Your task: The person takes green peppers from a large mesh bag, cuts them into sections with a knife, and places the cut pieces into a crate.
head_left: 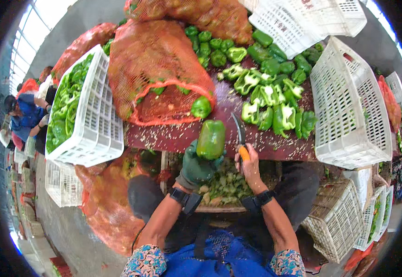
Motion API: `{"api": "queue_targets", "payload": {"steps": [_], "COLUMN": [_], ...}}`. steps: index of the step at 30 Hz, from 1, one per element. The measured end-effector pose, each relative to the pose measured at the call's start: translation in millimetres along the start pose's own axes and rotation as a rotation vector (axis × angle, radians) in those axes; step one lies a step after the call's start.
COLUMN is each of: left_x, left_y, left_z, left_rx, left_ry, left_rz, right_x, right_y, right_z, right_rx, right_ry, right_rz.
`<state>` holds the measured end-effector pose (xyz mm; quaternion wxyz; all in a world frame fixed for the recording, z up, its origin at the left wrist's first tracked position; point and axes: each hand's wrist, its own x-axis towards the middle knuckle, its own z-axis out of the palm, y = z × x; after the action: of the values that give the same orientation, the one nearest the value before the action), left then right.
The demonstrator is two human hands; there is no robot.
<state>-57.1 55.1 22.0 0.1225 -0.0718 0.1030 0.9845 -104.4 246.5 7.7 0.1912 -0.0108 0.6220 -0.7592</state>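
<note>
Cupping a large green bell pepper [211, 140] from below, the dark-gloved left hand [195, 166] held it at the near edge of the dark red table [141, 138], and from my distant post I could place it between the orange mesh sack [159, 62] and the heap of cut green peppers [271, 98]. The bare right hand [251, 167] was wrapped around the orange handle of a curved knife [241, 135], whose blade pointed toward the far side of the table, just beside the pepper and not touching it. I judged the step to be cutting this pepper open, since the pieces nearby showed pale insides. To do it well, I reckoned, the left hand needed a firm grip low on the fruit, with its fingers out of the blade's path, as the smooth, shiny skin could slip. I would have favoured short, controlled strokes, turning the pepper against the edge rather than forcing the knife, because the hollow wall could give way suddenly. I couldn't make out which end carried the stem, so checking that first seemed wise. Working low over the table also looked sensible, with the cut heap handy to the right.
</note>
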Motion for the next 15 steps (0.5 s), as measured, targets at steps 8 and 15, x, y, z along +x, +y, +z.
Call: {"api": "queue_targets", "payload": {"steps": [8, 15], "left_x": [75.1, 191.0], "left_y": [-1.6, 93.5], "left_z": [39.0, 116.6], "left_rx": [0.136, 0.284], "left_ry": [0.165, -0.297], "left_rz": [0.086, 0.213], "right_x": [5.9, 13.6], "right_y": [-1.0, 2.1], "right_z": [-45.0, -60.9], "right_rx": [0.092, 0.118], "right_ry": [0.178, 0.222], "right_rz": [-0.025, -0.026]}}
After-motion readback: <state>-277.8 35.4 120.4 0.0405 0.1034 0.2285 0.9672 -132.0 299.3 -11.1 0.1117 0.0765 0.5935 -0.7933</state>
